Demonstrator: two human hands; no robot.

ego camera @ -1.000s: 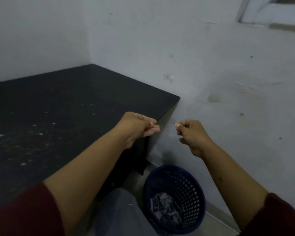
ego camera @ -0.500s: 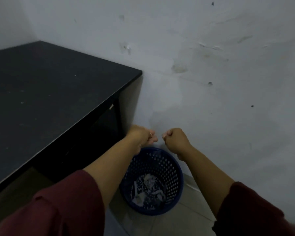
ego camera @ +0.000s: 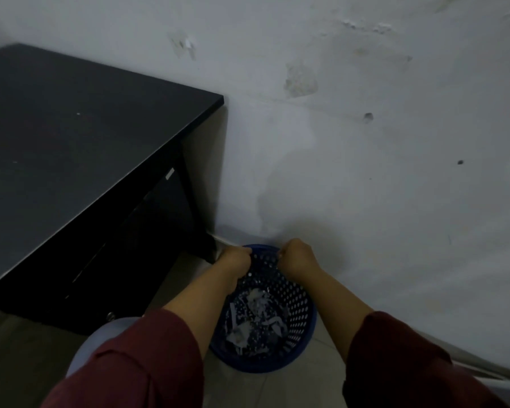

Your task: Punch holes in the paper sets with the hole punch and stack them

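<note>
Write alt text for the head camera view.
Both hands, left and right, are curled into fists over a blue perforated basket holding paper scraps, on the floor beside a black desk and white wall.

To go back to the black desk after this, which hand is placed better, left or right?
Probably the left hand: it hangs over the blue basket on the side nearest the black desk. The right hand is on the wall side, so it would have to cross over.

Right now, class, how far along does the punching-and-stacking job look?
Done: nothing shows; no punched stack or hole punch on the black desk. In hand: both fists, left hand and right hand, hover over the blue basket holding paper scraps. Left: cannot be judged.
</note>
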